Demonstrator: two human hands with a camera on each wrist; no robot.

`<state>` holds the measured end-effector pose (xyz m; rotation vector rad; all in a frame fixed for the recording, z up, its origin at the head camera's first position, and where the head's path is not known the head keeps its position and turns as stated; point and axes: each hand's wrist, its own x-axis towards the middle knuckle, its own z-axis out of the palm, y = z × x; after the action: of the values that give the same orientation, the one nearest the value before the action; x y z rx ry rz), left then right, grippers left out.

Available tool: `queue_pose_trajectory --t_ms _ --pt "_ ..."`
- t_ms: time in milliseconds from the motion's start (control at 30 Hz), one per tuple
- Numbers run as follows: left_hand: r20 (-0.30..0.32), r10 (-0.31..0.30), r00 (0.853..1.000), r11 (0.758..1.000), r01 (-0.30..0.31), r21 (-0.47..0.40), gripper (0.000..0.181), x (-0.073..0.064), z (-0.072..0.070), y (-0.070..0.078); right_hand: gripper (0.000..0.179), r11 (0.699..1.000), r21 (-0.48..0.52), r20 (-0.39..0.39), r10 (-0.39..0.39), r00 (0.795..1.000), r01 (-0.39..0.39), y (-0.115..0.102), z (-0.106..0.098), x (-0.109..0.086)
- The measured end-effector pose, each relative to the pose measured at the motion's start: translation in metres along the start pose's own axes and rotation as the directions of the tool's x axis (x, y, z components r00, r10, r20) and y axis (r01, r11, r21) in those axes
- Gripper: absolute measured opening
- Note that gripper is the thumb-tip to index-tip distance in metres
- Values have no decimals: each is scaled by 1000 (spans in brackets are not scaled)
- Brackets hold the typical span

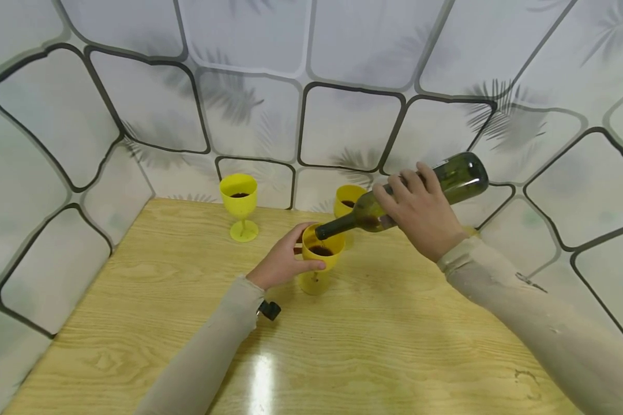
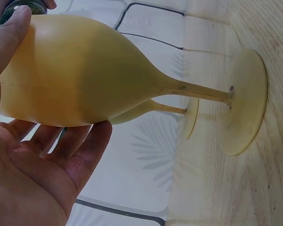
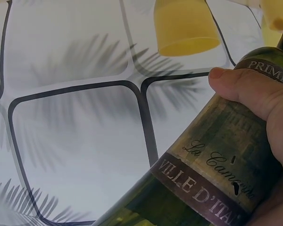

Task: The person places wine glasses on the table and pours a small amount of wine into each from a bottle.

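Note:
A green glass wine bottle (image 1: 459,177) is tilted neck-down to the left, gripped round its body by my right hand (image 1: 420,216). Its mouth is at the rim of a yellow goblet (image 1: 330,260), where a thin trickle shows above dark liquid inside. My left hand (image 1: 282,262) holds that goblet's bowl between thumb and fingers. In the left wrist view the goblet's foot (image 2: 245,103) stands on the table. The right wrist view shows the bottle's printed label (image 3: 217,174) and my thumb (image 3: 245,89) across it.
Another yellow goblet (image 1: 240,203) with dark liquid stands at the back left. A third goblet (image 1: 349,193), also with dark liquid, is behind the bottle's neck, partly hidden. A bit of something yellow (image 1: 469,230) shows behind my right wrist. Patterned walls (image 1: 254,115) border the wooden table (image 1: 150,276).

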<state>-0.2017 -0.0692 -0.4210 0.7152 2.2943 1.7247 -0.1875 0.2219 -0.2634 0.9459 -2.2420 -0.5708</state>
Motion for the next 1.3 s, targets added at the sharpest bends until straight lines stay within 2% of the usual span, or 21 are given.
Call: queue_pose_trajectory --t_ms 133,633,967,1133,1300 --pt "-3 -3 1000 1000 3 -2 82 0 0 0 65 1000 14 -3 9 1000 -9 0 0 0" --pt "-2 -21 1000 1000 21 -3 85 -1 0 2 62 1000 17 -12 -1 1000 1 0 3 3" --pt "4 -26 1000 1000 26 -16 87 0 -1 2 72 1000 25 14 -4 1000 4 -2 4 3" --pt "2 -19 1000 1000 19 -18 86 0 -1 2 72 996 92 6 20 1000 -20 -3 6 1" --pt "4 -25 1000 999 25 -20 86 0 -1 3 78 985 164 41 48 998 -55 -3 10 -3"
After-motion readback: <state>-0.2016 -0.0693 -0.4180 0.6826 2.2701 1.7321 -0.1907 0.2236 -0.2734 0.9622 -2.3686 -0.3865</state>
